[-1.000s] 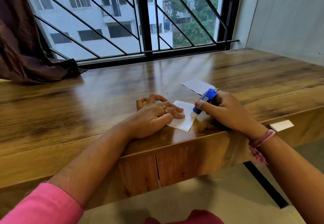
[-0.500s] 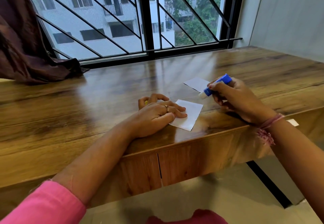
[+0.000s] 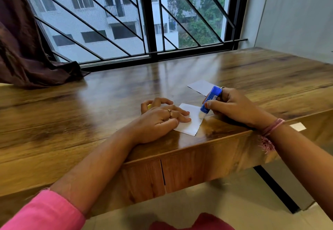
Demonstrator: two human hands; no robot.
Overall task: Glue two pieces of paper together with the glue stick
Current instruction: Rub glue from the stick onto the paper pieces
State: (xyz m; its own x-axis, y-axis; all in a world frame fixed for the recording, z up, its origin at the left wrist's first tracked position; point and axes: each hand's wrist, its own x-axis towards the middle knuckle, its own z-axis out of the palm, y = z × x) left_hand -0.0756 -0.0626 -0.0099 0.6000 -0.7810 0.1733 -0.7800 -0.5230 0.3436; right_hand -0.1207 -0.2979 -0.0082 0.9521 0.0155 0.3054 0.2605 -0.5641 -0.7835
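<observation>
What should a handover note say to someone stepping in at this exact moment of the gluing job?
Left hand: fingers flat, pressing the near paper onto the wooden table by its front edge.
Right hand: grips the blue glue stick, its white tip down on the near paper's right edge.
Second paper: lies loose on the table just behind the right hand.
Done: cap off, glue going on.
Left: finish spreading, put the stick down, lay the second paper over the glued one and press. How much glue is on cannot be seen.
</observation>
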